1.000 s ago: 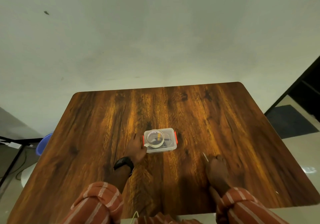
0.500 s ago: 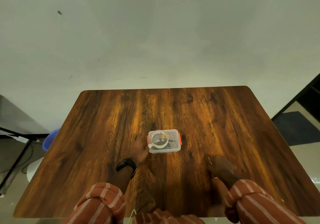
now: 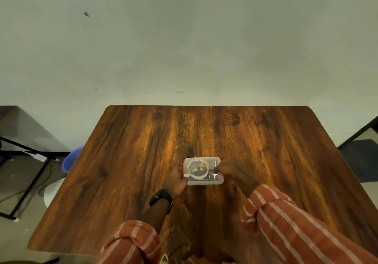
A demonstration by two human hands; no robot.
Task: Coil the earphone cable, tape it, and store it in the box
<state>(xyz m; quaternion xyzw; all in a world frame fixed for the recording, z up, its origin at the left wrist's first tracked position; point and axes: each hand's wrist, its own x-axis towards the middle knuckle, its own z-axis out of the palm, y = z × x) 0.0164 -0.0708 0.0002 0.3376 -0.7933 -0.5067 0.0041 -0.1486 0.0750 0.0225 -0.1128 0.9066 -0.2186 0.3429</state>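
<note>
A small clear plastic box [image 3: 204,182] with red side clips sits in the middle of the wooden table [image 3: 133,161]. A roll of clear tape [image 3: 198,168] lies on its lid. Dark items show through the lid; the earphone cable itself I cannot make out. My left hand [image 3: 176,182] grips the box's left end at the red clip. My right hand [image 3: 231,171] is against the box's right end and covers that clip. Whether its fingers hold the box or only touch it is unclear.
The table's far edge meets a pale wall. A blue bucket [image 3: 71,159] and a black metal stand [image 3: 26,171] with cables are on the floor to the left. A dark mat [image 3: 360,157] lies on the floor at right.
My right hand has moved from the table near the front right up to the box's right end. The left hand stays at the left end. The view has tilted upward.
</note>
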